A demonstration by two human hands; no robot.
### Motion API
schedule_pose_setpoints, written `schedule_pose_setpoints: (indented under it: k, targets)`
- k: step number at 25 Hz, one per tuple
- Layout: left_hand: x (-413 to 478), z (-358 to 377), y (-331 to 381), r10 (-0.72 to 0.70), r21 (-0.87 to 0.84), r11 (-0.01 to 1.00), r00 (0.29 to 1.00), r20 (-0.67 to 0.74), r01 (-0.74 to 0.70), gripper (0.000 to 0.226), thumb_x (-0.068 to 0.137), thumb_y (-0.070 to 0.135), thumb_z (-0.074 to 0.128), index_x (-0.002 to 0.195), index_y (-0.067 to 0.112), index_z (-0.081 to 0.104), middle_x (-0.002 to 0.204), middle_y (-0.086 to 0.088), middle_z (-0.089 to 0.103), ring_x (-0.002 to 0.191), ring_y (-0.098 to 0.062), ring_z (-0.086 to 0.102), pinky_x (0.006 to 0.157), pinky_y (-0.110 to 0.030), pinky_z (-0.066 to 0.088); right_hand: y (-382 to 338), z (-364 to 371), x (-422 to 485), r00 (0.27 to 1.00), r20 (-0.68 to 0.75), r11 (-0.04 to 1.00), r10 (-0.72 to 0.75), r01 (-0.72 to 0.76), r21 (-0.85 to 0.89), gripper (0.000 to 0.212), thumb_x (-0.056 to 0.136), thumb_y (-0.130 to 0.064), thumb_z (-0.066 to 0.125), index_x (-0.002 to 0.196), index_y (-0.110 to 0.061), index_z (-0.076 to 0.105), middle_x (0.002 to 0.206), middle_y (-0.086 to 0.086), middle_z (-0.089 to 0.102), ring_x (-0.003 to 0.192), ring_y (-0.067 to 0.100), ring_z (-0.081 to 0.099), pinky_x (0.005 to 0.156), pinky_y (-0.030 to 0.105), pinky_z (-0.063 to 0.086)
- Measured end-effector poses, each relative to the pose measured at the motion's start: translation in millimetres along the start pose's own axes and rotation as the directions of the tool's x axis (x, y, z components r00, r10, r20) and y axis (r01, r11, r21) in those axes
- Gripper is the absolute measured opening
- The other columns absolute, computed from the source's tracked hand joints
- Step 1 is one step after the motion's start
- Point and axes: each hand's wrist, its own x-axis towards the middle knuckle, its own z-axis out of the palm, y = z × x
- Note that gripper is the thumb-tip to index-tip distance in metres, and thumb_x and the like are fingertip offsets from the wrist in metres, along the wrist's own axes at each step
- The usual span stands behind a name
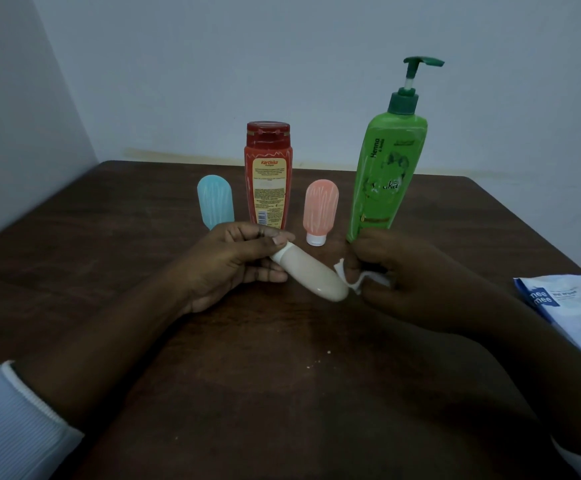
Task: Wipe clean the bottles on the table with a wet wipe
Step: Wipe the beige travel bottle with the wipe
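- Two items held mid-frame over dark worktop (247, 375).
- Left hand (237, 268), fingers gripping cream bottle (313, 275) by cap end.
- Right hand (396, 278), fingers pinching wet wipe (355, 287) at bottle's base.

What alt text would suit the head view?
The left hand grips a cream squeeze bottle by its narrow end over a dark table; the right hand holds a wet wipe at its rounded end. Behind stand a blue bottle, red Karthika bottle, pink bottle and green pump bottle; a wipes pack lies at right.
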Motion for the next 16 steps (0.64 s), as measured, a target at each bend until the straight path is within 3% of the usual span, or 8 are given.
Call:
schedule_pose_setpoints:
  k: [2, 6, 10, 14, 16]
  targets:
    - [-0.6, 1.6, 0.0, 0.011, -0.003, 1.0, 1.0, 0.015, -0.011, 0.025, 0.084, 0.015, 0.069, 0.106, 0.009, 0.079, 0.114, -0.017, 0.076, 0.1, -0.026, 0.074, 0.083, -0.036, 0.066, 5.0, -1.5, -0.2, 0.994, -0.105, 1.0, 0.018, -0.019, -0.008, 0.015, 0.084, -0.008, 0.069, 0.085, -0.021, 0.061, 0.088, -0.011, 0.056, 0.082, 0.003, 0.054, 0.068, 0.011, 0.038]
    - [-6.0, 7.4, 0.3, 0.057, 0.018, 0.998, 0.993, 0.107, -0.059, 0.032, 0.086, 0.007, 0.066, 0.117, 0.006, 0.074, 0.117, -0.013, 0.077, 0.107, -0.023, 0.074, 0.085, -0.036, 0.065, -1.4, 9.3, 1.1, 0.977, -0.213, 0.991, 0.026, 0.003, 0.135, 0.016, 0.086, -0.004, 0.067, 0.091, -0.018, 0.064, 0.092, -0.008, 0.061, 0.086, 0.009, 0.06, 0.071, 0.018, 0.045]
    - [-10.3, 13.2, -0.1, 0.061, 0.041, 0.997, 0.983, 0.174, -0.069, 0.042, 0.083, 0.0, 0.068, 0.124, 0.006, 0.07, 0.121, -0.018, 0.075, 0.112, -0.026, 0.073, 0.086, -0.035, 0.064, -1.3, 22.7, 5.2, 0.979, -0.174, 0.932, 0.11, -0.04, 0.361, 0.018, 0.087, -0.006, 0.063, 0.097, -0.02, 0.067, 0.101, -0.008, 0.067, 0.096, 0.012, 0.066, 0.08, 0.037, 0.055]
    - [-11.4, 16.3, -1.1, 0.059, 0.022, 0.998, 0.984, 0.167, -0.063, 0.043, 0.083, -0.002, 0.069, 0.126, 0.004, 0.069, 0.122, -0.021, 0.074, 0.112, -0.029, 0.073, 0.087, -0.037, 0.063, -0.7, 23.3, 5.1, 0.984, -0.134, 0.906, 0.12, -0.053, 0.421, 0.023, 0.089, 0.001, 0.064, 0.1, -0.018, 0.071, 0.103, -0.008, 0.07, 0.099, 0.01, 0.067, 0.083, 0.035, 0.056]
    - [-11.4, 17.9, 0.3, 0.068, -0.014, 0.998, 0.988, 0.139, -0.067, 0.041, 0.083, 0.0, 0.068, 0.123, 0.004, 0.07, 0.12, -0.017, 0.075, 0.111, -0.027, 0.074, 0.087, -0.038, 0.064, 0.9, 21.1, 5.1, 0.984, -0.119, 0.895, 0.135, -0.07, 0.44, 0.026, 0.088, 0.006, 0.063, 0.098, -0.017, 0.071, 0.1, -0.007, 0.071, 0.094, 0.013, 0.069, 0.081, 0.04, 0.057]
